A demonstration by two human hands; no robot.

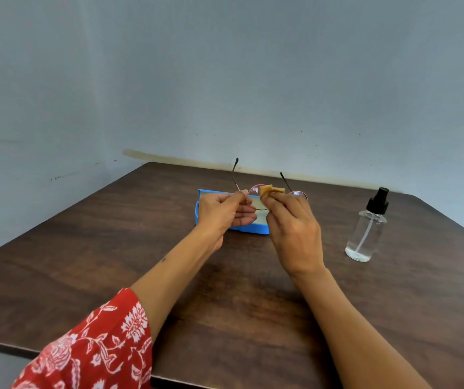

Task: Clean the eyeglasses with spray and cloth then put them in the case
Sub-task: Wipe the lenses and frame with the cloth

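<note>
Thin-framed round eyeglasses are held above the table with both temple arms pointing away from me. My left hand pinches the frame at its left hinge. My right hand presses a small tan cloth against the left lens, near the bridge. Behind and below my hands lies an open blue case, mostly hidden by them. A clear spray bottle with a black pump top stands upright to the right, apart from my hands.
The dark wooden table stands in a corner of pale blue walls. Its near edge runs along the bottom left. My left arm wears a red floral sleeve.
</note>
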